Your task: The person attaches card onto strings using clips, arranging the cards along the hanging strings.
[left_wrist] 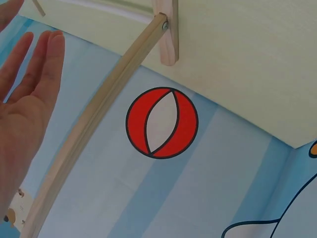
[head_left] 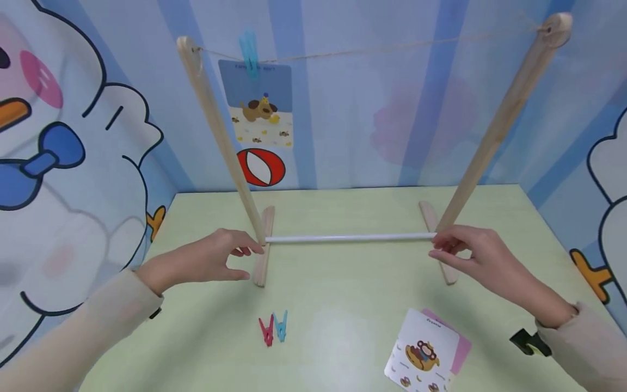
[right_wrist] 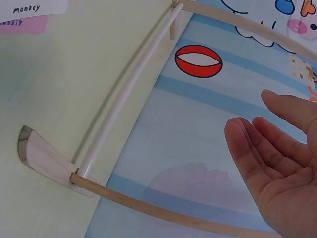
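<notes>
Wooden frame (head_left: 502, 122) stands with 2 empty hands (head_left: 210, 257) (head_left: 474, 251) near its feet (head_left: 262, 269), fingers loosely bent, thumbs parted from them

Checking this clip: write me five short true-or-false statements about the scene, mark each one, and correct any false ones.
1. A blue clothespin clips the dog card to the string. True.
2. Every clothespin is up there. False: a red clothespin and a second blue clothespin lie on the table.
3. A white rod runs between the left post and right post. True.
4. Each hand holds a card. False: the left hand and right hand are empty.
5. The monkey card partly covers a pink card. True.
</notes>
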Tool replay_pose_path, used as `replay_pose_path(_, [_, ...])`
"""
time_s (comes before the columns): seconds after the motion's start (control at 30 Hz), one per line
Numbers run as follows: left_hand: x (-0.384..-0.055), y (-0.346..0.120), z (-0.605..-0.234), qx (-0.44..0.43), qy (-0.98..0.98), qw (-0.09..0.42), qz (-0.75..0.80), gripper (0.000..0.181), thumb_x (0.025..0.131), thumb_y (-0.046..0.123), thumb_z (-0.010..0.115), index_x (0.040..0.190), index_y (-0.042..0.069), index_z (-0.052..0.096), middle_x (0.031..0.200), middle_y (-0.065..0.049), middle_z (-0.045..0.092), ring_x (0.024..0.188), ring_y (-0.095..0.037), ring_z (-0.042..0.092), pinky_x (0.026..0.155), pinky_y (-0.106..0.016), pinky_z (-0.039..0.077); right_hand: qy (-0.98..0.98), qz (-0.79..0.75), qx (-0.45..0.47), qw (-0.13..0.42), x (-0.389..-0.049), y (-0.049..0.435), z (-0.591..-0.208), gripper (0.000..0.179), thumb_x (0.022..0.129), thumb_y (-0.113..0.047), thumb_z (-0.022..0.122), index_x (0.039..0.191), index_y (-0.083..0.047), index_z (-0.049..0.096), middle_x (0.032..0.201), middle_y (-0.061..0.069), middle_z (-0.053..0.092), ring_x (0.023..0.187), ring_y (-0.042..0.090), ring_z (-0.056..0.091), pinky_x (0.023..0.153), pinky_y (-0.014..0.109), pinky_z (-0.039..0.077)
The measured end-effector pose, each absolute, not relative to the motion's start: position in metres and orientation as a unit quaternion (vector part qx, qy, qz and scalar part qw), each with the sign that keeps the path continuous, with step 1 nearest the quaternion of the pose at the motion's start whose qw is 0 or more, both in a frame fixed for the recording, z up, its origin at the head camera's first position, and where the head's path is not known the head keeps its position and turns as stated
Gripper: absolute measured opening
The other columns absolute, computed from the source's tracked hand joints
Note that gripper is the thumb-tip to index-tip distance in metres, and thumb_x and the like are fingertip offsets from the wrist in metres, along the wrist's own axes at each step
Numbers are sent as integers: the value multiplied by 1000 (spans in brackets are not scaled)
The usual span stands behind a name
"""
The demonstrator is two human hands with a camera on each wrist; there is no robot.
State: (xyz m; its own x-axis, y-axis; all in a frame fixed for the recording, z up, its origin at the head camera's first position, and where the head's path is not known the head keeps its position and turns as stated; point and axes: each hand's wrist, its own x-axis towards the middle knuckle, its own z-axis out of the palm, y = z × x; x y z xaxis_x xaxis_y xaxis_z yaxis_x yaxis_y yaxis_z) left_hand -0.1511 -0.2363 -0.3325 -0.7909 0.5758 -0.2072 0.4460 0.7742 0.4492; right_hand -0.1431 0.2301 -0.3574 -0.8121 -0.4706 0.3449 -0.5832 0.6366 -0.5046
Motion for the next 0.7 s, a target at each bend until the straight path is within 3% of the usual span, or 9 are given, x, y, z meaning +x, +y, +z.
replay_pose_path(0.47, [-144, -239, -374, 247, 910, 241, 229, 55, 68, 29, 81, 117, 19, 60, 105, 14, 57, 95, -10, 56, 77, -23, 51, -916, 319, 240, 32, -130, 252, -392, 14, 82, -19, 70, 95, -14, 65, 81, -10, 63, 72, 2, 59, 62, 22, 52])
replay_pose_path(0.7, [-139, -238, -393, 260, 884, 276, 274, 49, 69, 32, 80, 111, 19, 61, 106, 8, 60, 99, -20, 57, 84, -35, 50, -920, 326, 217, 7, -126, 259, -408, 16, 83, -24, 68, 94, -12, 65, 81, -9, 63, 71, 3, 60, 62, 22, 52])
